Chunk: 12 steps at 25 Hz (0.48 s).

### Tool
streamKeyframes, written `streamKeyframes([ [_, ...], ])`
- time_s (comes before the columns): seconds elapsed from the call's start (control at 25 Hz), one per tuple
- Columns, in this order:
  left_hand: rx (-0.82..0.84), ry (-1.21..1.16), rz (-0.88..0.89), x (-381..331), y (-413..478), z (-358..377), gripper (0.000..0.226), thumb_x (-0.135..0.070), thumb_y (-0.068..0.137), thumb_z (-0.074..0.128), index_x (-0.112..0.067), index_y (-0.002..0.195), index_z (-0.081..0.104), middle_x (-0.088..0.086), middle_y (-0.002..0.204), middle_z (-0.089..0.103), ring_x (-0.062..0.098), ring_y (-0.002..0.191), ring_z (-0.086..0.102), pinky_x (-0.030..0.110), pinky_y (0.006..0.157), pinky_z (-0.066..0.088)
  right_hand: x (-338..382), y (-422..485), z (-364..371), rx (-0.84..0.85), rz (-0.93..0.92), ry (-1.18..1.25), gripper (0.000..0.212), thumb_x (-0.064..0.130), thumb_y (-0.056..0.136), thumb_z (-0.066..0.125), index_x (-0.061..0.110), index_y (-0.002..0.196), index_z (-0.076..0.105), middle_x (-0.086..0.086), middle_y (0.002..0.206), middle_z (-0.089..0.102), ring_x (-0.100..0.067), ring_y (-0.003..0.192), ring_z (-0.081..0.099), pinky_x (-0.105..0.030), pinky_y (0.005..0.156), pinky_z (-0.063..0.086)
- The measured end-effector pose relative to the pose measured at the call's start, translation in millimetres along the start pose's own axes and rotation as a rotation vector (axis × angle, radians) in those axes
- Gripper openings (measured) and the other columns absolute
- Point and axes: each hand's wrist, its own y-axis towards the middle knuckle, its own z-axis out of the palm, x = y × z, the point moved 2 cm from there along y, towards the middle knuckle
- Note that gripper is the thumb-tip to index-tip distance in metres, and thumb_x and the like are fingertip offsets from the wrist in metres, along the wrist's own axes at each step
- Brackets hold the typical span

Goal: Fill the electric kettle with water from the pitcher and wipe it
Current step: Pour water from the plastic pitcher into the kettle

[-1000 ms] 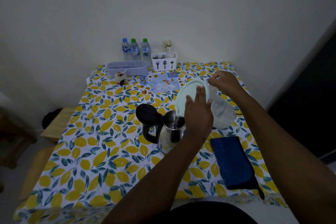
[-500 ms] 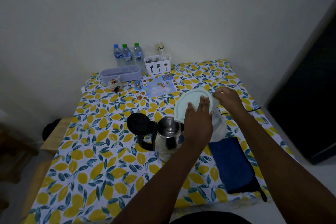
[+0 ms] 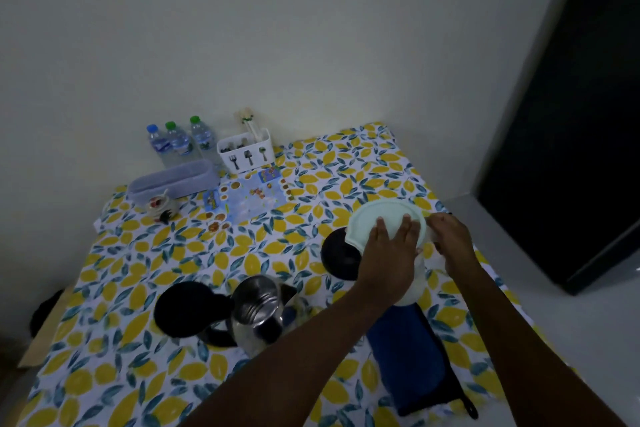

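Note:
The steel electric kettle (image 3: 259, 315) stands on the lemon-print tablecloth (image 3: 145, 295) with its black lid (image 3: 187, 308) flipped open to the left. To its upper right, a translucent pitcher (image 3: 417, 282) with a pale green lid (image 3: 374, 220) is held apart from the kettle, its lid tilted toward me. My left hand (image 3: 388, 253) lies flat against the lid, fingers spread. The pitcher's handle side is gripped by my right hand (image 3: 450, 239). A blue cloth (image 3: 405, 354) lies just below the pitcher.
A round black kettle base (image 3: 337, 258) sits left of the pitcher. At the back stand three water bottles (image 3: 178, 142), a white cutlery caddy (image 3: 247, 152), a lilac box (image 3: 173, 180) and a small figurine (image 3: 161, 206). The table's right edge is close to the pitcher.
The pitcher has moved from over the kettle's mouth up and to the right, away from the kettle. Both hands kept their hold on it. My view has shifted to the right.

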Motion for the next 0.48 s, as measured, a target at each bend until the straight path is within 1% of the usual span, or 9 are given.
streamKeyframes([
  [0.04, 0.009, -0.012, 0.014, -6.4, 11.4, 3.7, 0.056, -0.029, 0.104, 0.031, -0.012, 0.152, 0.007, 0.011, 0.162, 0.014, 0.056, 0.141, 0.012, 0.06, 0.116, 0.018, -2.7, 7.9, -9.7, -0.011, 0.012, 0.024, 0.021, 0.016, 0.086, 0.06, 0.019, 0.065, 0.063, -0.004, 0.068, 0.058, -0.006, 0.05, 0.053, -0.021, 0.047, 0.041],
  [0.12, 0.024, -0.009, 0.034, -19.3, 34.4, 10.7, 0.055, -0.03, 0.104, 0.029, -0.012, 0.151, 0.008, 0.011, 0.162, 0.014, 0.056, 0.141, 0.012, 0.06, 0.116, 0.018, -7.1, 24.9, -26.9, -0.036, 0.045, 0.029, 0.018, 0.018, 0.084, 0.061, 0.021, 0.066, 0.063, -0.003, 0.069, 0.061, -0.008, 0.053, 0.055, -0.024, 0.05, 0.043],
  [0.2, 0.024, 0.02, 0.034, -28.5, 53.8, 17.0, 0.055, -0.03, 0.105, 0.027, -0.011, 0.152, 0.006, 0.011, 0.162, 0.012, 0.056, 0.141, 0.012, 0.06, 0.117, 0.019, -11.1, 43.8, -38.2, -0.073, 0.053, 0.036, 0.018, 0.017, 0.082, 0.062, 0.019, 0.064, 0.062, -0.003, 0.066, 0.059, -0.01, 0.051, 0.052, -0.025, 0.049, 0.04],
  [0.36, -0.001, 0.087, -0.013, -36.6, 79.7, 29.3, 0.055, -0.032, 0.103, 0.028, -0.012, 0.152, 0.01, 0.009, 0.161, 0.02, 0.052, 0.139, 0.026, 0.054, 0.114, 0.031, -18.5, 78.5, -44.3, -0.05, 0.037, 0.012, 0.017, 0.019, 0.083, 0.061, 0.018, 0.067, 0.06, -0.002, 0.065, 0.056, -0.014, 0.056, 0.047, -0.027, 0.052, 0.038],
  [0.44, 0.016, 0.11, -0.026, -36.3, 88.8, 34.6, 0.055, -0.031, 0.103, 0.03, -0.013, 0.151, 0.011, 0.009, 0.161, 0.022, 0.05, 0.139, 0.029, 0.052, 0.112, 0.035, -25.8, 90.9, -42.5, -0.036, 0.037, 0.009, 0.017, 0.02, 0.085, 0.061, 0.018, 0.068, 0.06, -0.004, 0.068, 0.057, -0.015, 0.059, 0.048, -0.028, 0.053, 0.039],
  [0.48, 0.026, 0.116, -0.027, -35.4, 95.7, 35.8, 0.055, -0.033, 0.102, 0.033, -0.014, 0.151, 0.015, 0.008, 0.159, 0.026, 0.048, 0.138, 0.033, 0.051, 0.11, 0.039, -29.6, 97.2, -42.4, -0.031, 0.038, 0.016, 0.016, 0.02, 0.086, 0.06, 0.016, 0.07, 0.06, -0.005, 0.071, 0.057, -0.016, 0.06, 0.049, -0.027, 0.053, 0.039],
])
